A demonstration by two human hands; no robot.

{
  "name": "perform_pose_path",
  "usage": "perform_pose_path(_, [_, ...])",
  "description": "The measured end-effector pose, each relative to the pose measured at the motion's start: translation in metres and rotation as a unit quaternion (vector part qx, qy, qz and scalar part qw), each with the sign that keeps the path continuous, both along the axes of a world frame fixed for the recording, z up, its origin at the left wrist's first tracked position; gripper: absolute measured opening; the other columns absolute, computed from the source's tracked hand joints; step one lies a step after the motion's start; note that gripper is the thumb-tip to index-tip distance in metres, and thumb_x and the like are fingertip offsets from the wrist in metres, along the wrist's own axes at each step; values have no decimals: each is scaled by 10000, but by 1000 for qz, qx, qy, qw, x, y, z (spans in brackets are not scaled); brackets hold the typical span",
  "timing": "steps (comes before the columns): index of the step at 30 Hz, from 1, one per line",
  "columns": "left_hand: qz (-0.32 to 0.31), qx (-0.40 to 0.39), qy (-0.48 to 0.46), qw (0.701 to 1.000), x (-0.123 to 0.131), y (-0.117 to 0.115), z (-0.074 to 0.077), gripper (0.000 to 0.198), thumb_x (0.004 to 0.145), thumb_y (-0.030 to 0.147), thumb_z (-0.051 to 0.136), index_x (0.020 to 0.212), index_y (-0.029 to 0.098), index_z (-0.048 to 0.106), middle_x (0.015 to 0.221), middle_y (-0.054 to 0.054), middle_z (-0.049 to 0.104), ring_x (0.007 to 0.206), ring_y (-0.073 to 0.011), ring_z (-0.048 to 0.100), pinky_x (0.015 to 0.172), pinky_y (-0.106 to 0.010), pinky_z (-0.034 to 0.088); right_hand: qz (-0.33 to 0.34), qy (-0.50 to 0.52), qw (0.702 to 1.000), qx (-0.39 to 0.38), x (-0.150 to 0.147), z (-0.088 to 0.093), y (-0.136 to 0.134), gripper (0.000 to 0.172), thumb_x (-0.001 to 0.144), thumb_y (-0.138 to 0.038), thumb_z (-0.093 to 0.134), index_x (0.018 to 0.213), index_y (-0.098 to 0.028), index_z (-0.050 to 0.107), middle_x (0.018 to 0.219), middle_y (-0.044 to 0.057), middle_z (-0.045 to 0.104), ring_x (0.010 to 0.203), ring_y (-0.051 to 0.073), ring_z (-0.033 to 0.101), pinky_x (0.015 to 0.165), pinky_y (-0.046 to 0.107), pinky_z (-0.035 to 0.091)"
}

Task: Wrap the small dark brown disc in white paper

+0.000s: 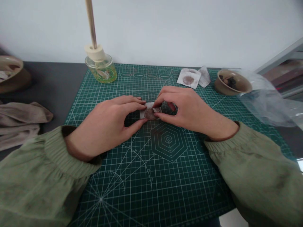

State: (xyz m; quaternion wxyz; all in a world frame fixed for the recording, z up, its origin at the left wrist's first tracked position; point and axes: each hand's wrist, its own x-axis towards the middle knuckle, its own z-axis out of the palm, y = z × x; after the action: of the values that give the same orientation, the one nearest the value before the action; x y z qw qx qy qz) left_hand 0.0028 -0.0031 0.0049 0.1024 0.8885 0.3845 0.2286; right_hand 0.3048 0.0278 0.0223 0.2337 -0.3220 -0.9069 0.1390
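A small white paper packet (149, 114) with a round brown patch lies on the green cutting mat (132, 176). My left hand (107, 121) holds its left side, thumb at the near edge and fingertips at the far edge. From the right, my right hand (183, 107) pinches a small pale piece (156, 110) between thumb and index finger, over the packet's right part. Whether that piece is loose or a folded part of the packet I cannot tell.
At the back stands a glass diffuser bottle (104, 71) with sticks. Similar white packets (189, 78) lie back right, by a brown bowl (228, 88) with dark bits and a clear plastic bag (267, 101). Another bowl (14, 77) and a brownish cloth (21, 119) are on the left.
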Motion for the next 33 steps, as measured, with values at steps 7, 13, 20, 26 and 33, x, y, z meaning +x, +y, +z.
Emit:
perform_pose_path(7, [-3, 0, -1, 1000, 1, 0, 4, 394, 1231, 546, 642, 1420, 332, 914, 1564, -79, 910, 1441, -406, 889, 1316, -628, 731, -3, 4, 1000, 4, 1, 1, -1, 124, 1070, -287, 877, 1110, -170, 874, 1097, 96, 836, 882, 246, 693, 837, 402, 467])
perform_pose_path(13, [0, -5, -2, 1000, 2, -1, 7, 421, 1228, 562, 640, 1425, 322, 924, 1570, -80, 912, 1439, -412, 891, 1311, -627, 727, -14, 4, 1000, -5, 0, 3, 0, 95, 1048, -284, 901, 1067, -200, 861, 1052, 68, 804, 867, 242, 683, 867, 414, 493])
perform_pose_path(20, [8, 4, 3, 1000, 2, -1, 4, 367, 1217, 552, 692, 1433, 382, 936, 1556, -31, 925, 1457, -405, 892, 1324, -636, 732, -17, 13, 1000, -16, -4, 0, 2, 69, 1064, -293, 883, 1031, -240, 856, 996, 53, 775, 900, 267, 687, 870, 435, 508])
perform_pose_path(26, [25, 2, 10, 1000, -1, 2, 4, 330, 1197, 553, 764, 1434, 404, 939, 1569, -2, 921, 1479, -418, 890, 1330, -642, 731, -7, 41, 999, -7, -10, -8, 2, 53, 1032, -234, 849, 1066, -195, 862, 968, 34, 738, 832, 222, 628, 837, 410, 479])
perform_pose_path(33, [21, 15, 16, 1000, -4, 5, 0, 380, 1193, 590, 779, 1476, 384, 925, 1574, -9, 918, 1431, -422, 914, 1288, -642, 756, 6, 41, 999, -24, -9, -7, -1, 50, 1041, -241, 838, 1054, -192, 834, 968, 25, 725, 830, 209, 599, 843, 394, 459])
